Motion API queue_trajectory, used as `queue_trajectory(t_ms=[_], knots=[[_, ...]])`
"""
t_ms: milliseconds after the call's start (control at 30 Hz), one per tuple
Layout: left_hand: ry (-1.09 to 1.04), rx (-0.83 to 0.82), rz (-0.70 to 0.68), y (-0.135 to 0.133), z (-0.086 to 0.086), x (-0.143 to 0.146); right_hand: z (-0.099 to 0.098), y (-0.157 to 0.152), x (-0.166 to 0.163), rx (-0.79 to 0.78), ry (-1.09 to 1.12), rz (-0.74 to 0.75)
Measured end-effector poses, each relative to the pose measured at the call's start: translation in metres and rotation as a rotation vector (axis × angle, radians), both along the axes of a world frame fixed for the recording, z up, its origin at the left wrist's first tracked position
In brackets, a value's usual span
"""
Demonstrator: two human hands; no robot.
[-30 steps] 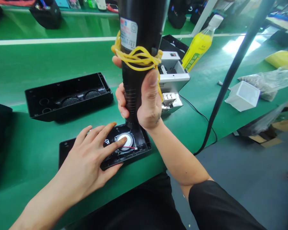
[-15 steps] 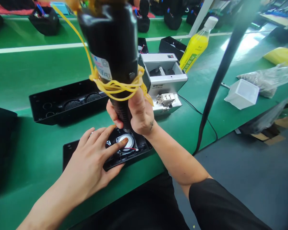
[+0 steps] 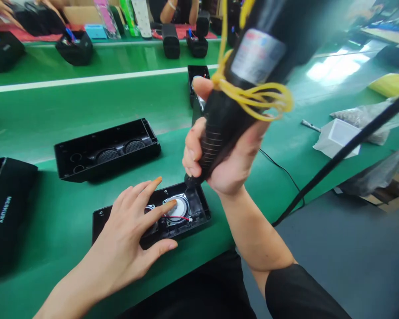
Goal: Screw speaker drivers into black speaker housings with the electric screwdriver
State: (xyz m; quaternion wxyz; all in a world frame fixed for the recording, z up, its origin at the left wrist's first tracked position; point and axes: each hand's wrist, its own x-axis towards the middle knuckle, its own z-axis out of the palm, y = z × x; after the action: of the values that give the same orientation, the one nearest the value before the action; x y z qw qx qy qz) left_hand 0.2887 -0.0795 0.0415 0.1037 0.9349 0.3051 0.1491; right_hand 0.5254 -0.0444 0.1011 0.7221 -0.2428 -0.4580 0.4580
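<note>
My right hand (image 3: pixel 229 155) is wrapped round a black electric screwdriver (image 3: pixel 224 115) bound with yellow cord. The tool tilts, its nose low at the far edge of a black speaker housing (image 3: pixel 202 208); whether the tip touches is hidden. Inside that housing sits a round speaker driver (image 3: pixel 177 209) with a red wire across it. A second driver (image 3: pixel 152 217) lies partly behind my fingers. My left hand (image 3: pixel 129 226) spreads over the housing, fingers apart, its index fingertip on the right-hand driver's pale centre.
Behind lies another black housing (image 3: pixel 106 150) with two round grilles. A black MERKURY box (image 3: pixel 6 212) stands at the left. To the right are a white plastic cup (image 3: pixel 341 135), a bag of screws (image 3: pixel 362 119) and a black cable (image 3: pixel 319 186). Other people's arms show across the bench.
The screwdriver has swung from nearly upright to a rightward tilt, its nose moving away from the driver toward the housing's far right edge. My left hand stays over the housing.
</note>
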Motion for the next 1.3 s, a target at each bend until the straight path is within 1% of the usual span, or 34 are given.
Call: queue_trajectory(t_ms=[167,267,400,533,667,767,933,1133,1300], knots=[[-0.162,0.052,0.125,0.003,0.009,0.028,0.026,-0.014,0.013,-0.009,0.162,0.060],[-0.200,0.042,0.144,0.004,0.008,0.044,0.033,-0.020,0.016,0.004,0.238,0.079],[-0.185,0.108,0.138,0.002,0.007,0.053,0.033,-0.024,0.016,0.005,0.275,0.122],[-0.222,0.131,0.151,0.000,0.007,0.052,0.031,-0.026,0.021,0.026,0.238,0.150],[-0.253,0.053,0.165,-0.002,0.005,0.050,0.032,-0.028,0.032,0.034,0.146,0.218],[-0.271,0.016,0.162,-0.003,0.005,0.050,0.032,-0.029,0.035,0.039,0.123,0.235],[-0.293,-0.007,0.158,-0.002,0.002,0.049,0.029,-0.027,0.030,0.054,0.158,0.247],[-0.299,-0.057,0.128,-0.003,0.000,0.050,0.028,-0.026,0.015,0.048,0.231,0.233],[-0.205,-0.096,0.094,-0.003,0.007,0.048,0.026,-0.025,0.011,0.036,0.244,0.240]])
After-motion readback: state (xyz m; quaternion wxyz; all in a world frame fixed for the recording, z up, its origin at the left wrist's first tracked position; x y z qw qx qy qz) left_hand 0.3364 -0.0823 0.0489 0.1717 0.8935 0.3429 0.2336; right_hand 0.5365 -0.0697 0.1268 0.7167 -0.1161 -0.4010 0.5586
